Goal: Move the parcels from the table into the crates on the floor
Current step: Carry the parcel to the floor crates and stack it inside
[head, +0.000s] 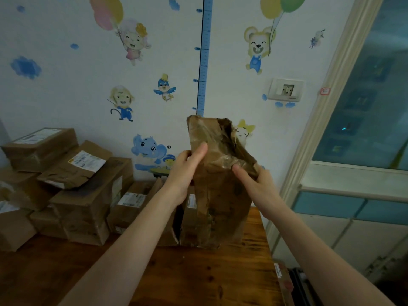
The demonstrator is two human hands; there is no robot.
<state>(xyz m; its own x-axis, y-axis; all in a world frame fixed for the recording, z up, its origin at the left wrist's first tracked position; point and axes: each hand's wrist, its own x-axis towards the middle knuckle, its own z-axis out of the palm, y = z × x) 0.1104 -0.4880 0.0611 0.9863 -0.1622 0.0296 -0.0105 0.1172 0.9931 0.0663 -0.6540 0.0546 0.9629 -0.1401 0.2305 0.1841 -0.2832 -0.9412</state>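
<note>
Both hands hold one crumpled brown parcel (220, 195), upright at the middle of the view over the wooden table (176, 272). Left hand (185, 171) clasps the parcel's 9 o'clock edge, thumb laid across the taped front. Right hand (258, 186) pinches its 3 o'clock edge below the torn top. Whether its lower end touches the table, I cannot tell. More boxes (77, 195) are stacked at 9 o'clock against the wall.

Height chart (204, 62): blue strip on the wall (66, 96), marked 150, 140, 130 going down;
Shipping labels (87, 161): white, on the stacked parcels (88, 208); print too blurred to read
</note>
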